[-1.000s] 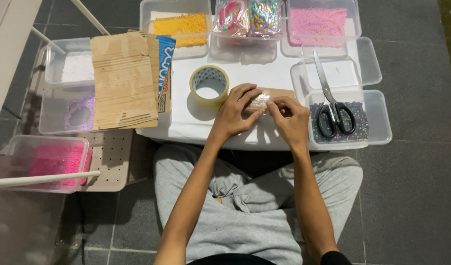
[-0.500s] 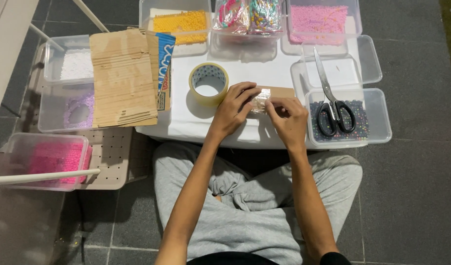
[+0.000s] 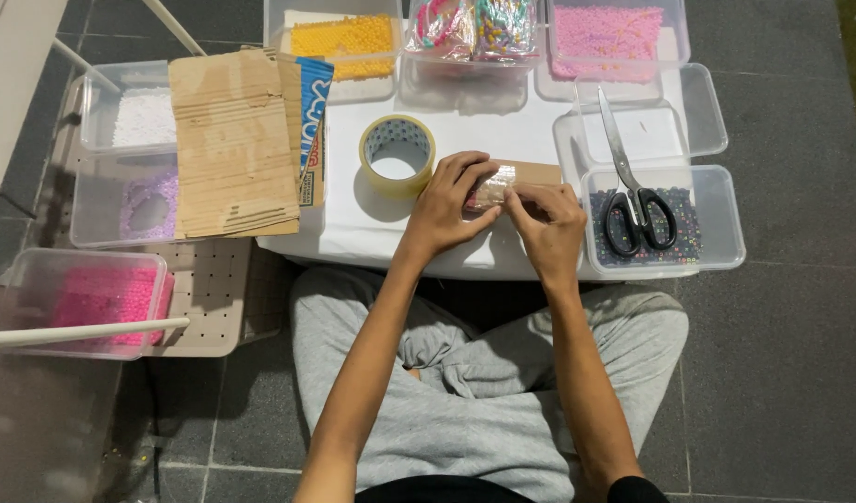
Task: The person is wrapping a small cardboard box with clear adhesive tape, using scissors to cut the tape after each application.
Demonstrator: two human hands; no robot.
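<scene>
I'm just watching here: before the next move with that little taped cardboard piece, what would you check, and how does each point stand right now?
1. Both hands on the piece: left hand and right hand both touch the small cardboard piece on the white table. Ok.
2. Clear tape smoothed flat over the piece: fingers cover much of it. Cannot tell.
3. Tape roll close by: it lies just beside the left hand. Ok.
4. Scissors within easy reach: they rest on the clear box of dark beads, right of the right hand. Ok.
5. Space around the hands: bare table beside them. Ok.
</scene>
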